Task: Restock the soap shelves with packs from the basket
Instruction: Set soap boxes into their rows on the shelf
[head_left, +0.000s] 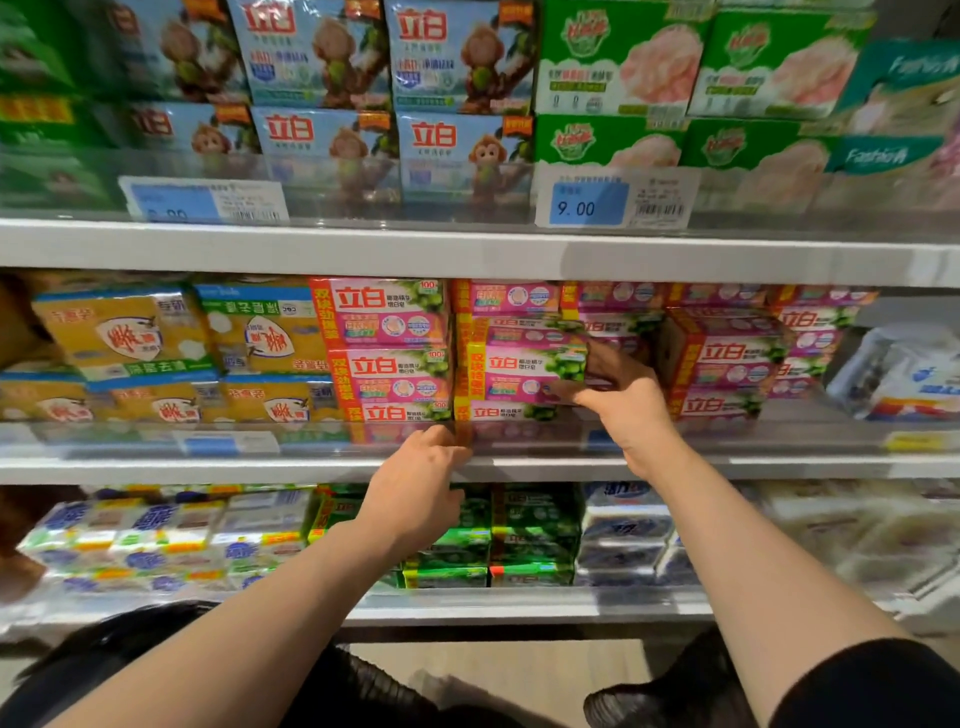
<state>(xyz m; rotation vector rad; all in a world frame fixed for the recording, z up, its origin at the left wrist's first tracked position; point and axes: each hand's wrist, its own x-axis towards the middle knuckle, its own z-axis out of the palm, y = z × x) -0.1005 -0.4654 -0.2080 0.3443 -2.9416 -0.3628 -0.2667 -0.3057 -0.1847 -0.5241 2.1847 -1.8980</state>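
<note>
Head view: a pink soap pack (524, 371) marked 立白, wrapped in shiny plastic, is held at its right end by the right hand (631, 410), fingers curled round it, on the pink stack on the middle shelf (519, 465). The left hand (415, 491) is seen at the clear shelf lip just below, fingers bent, gripping nothing. A blue price tag (587, 205) above is marked 9.00. Blue monkey packs (457, 57) also carry 立白.

Blue price tag (589, 203) reading 9.00 on top shelf rail; pale floor (498, 670) below; black shoe (654, 696).
</note>
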